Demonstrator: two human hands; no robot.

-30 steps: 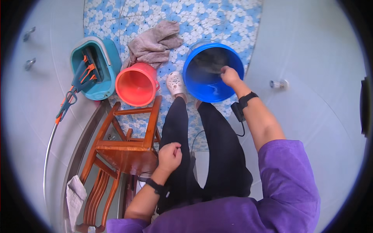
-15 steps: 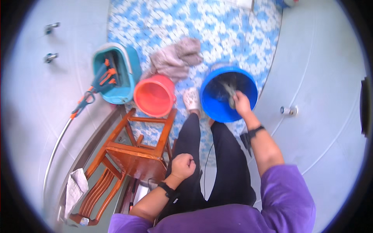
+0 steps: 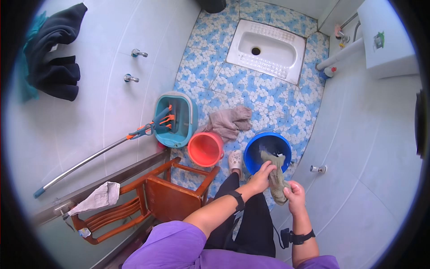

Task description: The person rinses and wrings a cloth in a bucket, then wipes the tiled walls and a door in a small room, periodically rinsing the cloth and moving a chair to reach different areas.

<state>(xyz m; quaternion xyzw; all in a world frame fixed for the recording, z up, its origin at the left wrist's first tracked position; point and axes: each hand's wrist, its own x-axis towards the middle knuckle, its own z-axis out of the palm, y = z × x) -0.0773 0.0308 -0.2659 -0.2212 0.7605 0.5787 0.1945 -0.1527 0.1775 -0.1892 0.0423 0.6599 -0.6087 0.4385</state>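
Observation:
A limp grey-green cloth [image 3: 278, 179], long and narrow like a sock, hangs between my hands over the near rim of the blue bucket [image 3: 247, 154]. My left hand [image 3: 260, 178] is closed on its upper part, fingers pressed against the cloth's left side. Further down, my right hand [image 3: 295, 197] pinches the right edge near its lower end. The cloth's upper end reaches over the bucket's opening. Inside, the bucket is dark, with something pale at the cloth's top that I cannot make out.
Left of the blue bucket stand a red bucket [image 3: 205, 150] and a teal mop bucket [image 3: 193, 121] with a mop [image 3: 107, 149] leaning out. A brown towel [image 3: 229, 122] lies on the floor. A wooden chair [image 3: 174, 197] is at my left; a squat toilet [image 3: 268, 49] lies ahead.
The cloth has come up out of the blue bucket in my right hand. My left hand has left my thigh and taken hold of it too. The view has tilted up.

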